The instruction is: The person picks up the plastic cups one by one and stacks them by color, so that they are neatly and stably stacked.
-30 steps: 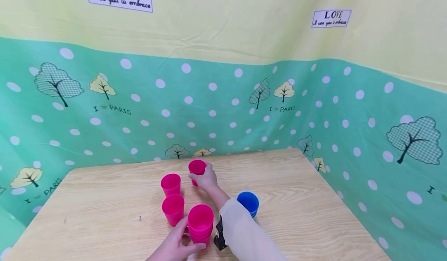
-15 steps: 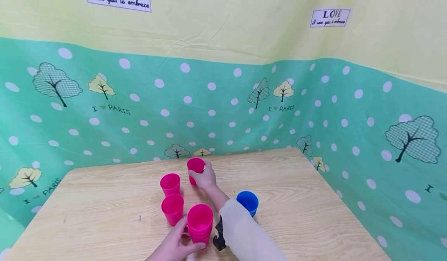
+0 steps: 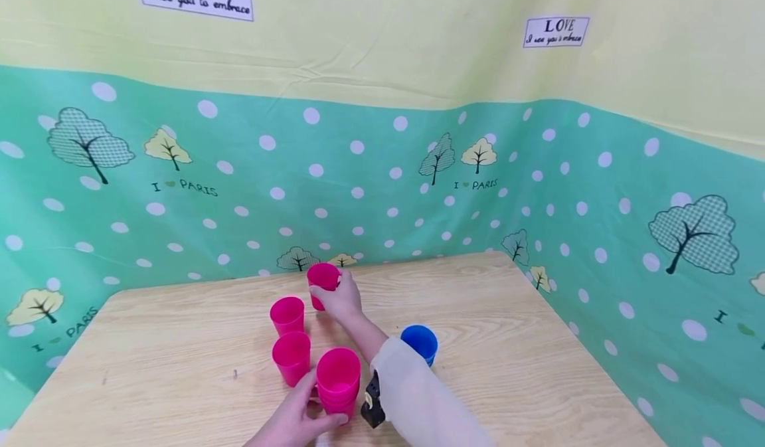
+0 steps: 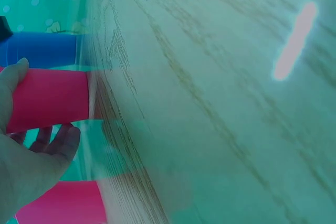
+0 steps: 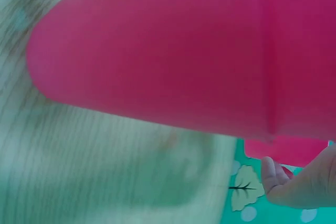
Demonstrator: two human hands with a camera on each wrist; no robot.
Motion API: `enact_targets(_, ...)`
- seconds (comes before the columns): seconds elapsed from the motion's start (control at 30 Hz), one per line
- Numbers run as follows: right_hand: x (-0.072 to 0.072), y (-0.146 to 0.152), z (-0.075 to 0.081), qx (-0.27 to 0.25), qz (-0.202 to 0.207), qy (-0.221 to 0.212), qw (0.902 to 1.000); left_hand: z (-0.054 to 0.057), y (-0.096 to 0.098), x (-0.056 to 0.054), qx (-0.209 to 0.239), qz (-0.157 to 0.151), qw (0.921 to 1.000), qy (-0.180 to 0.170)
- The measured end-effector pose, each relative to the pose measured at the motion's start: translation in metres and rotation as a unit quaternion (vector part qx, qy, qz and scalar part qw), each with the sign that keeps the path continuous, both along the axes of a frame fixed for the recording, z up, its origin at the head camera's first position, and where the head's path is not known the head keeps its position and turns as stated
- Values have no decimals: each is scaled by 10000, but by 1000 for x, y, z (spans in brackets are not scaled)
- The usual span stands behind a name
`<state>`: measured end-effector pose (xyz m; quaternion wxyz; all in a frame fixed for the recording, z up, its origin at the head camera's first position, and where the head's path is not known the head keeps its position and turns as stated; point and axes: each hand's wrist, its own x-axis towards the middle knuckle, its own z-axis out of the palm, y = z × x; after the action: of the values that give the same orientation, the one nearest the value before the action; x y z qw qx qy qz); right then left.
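Note:
My left hand grips a stack of nested pink cups near the front of the table, thumb on one side and fingers on the other. My right hand reaches across and holds a single pink cup near the table's back edge. Two more pink cups stand upright between them, a farther cup and a nearer cup. In the left wrist view, the left hand curls around the pink stack. The stack fills much of the right wrist view.
A stack of blue cups stands right of my right forearm, partly hidden by the sleeve. The wooden table meets a green dotted cloth at its back and right. A black wrist strap sits close to the pink stack.
My right hand and its pink cup have moved a little toward the back left. My left hand keeps its hold on the stack. The head view has turned slightly right.

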<state>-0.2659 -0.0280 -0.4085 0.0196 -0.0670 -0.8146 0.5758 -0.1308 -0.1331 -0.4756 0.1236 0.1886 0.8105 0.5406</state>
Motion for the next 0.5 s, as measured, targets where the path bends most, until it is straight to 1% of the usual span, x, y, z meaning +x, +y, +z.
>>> enact_targets(0.3, 5, 4, 21, 84, 118, 98, 9998, 0, 1, -1, 55, 8, 9999, 106)
enact_targets(0.5, 18, 5, 34, 80, 388, 112, 9992, -3, 1, 0, -94, 74, 9997, 200)
